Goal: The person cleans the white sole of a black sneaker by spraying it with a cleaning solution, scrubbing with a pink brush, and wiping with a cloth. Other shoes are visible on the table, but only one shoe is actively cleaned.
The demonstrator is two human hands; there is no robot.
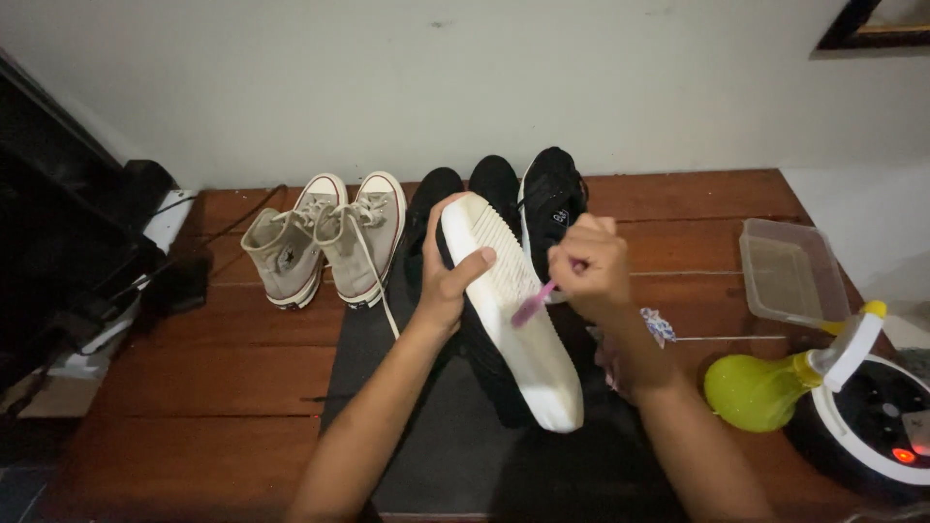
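The left hand (441,281) grips the black shoe (504,320) sole-up while the right hand (588,266), closed on a pink brush (533,305), touches the white sole's middle, which looks mostly clean already.

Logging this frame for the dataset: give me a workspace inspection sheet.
Surface: reddish-brown wooden table with a dark mat under the hands.
Job's things: black shoe with a ribbed white sole, sole up; small pink brush on that sole.
Clutter: pair of grey high-top canvas shoes; other black shoes at the wall; clear plastic tub; yellow-green spray bottle; round black-and-white appliance with a red light; crumpled wrapper.
Grippers: left hand grips the shoe; right hand holds the brush.
Cables: dark cable at the left rear.
Surroundings: plain white wall; dark equipment on the left.
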